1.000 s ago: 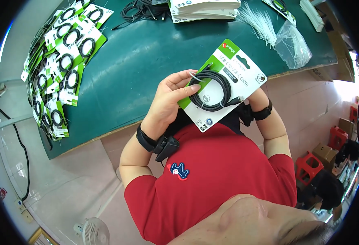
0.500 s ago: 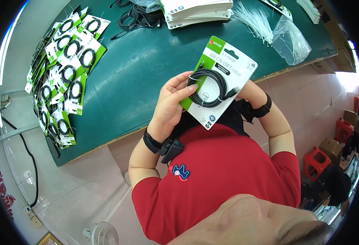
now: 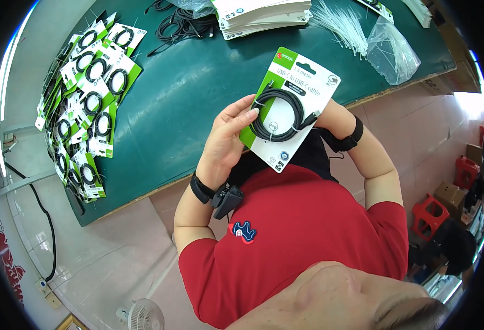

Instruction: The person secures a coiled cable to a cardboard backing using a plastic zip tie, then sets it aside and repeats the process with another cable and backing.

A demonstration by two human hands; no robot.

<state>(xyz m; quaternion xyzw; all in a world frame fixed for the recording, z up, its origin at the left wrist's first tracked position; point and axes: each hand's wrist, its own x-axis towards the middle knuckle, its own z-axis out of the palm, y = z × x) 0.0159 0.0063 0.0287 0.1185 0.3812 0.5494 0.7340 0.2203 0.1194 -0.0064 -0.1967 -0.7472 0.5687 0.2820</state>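
My left hand (image 3: 232,127) pinches the left edge of a white and green backing card (image 3: 306,82), thumb in front by the coil. A black USB cable (image 3: 257,122) lies coiled on the card's face, with thin ties around it and both plug ends showing. The card is tilted and held up in front of my body, near the table's front edge. My right hand (image 3: 330,111) is at the card's right side; its fingers are hidden behind the card, so its grip does not show.
On the green table (image 3: 181,104), a heap of carded cables (image 3: 92,102) spreads at the left. Farther back lie loose black cables (image 3: 184,27), stacked cards (image 3: 264,19), white zip ties (image 3: 341,27) and a clear plastic bag (image 3: 393,52). Red stools (image 3: 430,215) stand on the floor at the right.
The card and cable have shifted slightly left, together with both hands. My left hand still holds the card's left edge.
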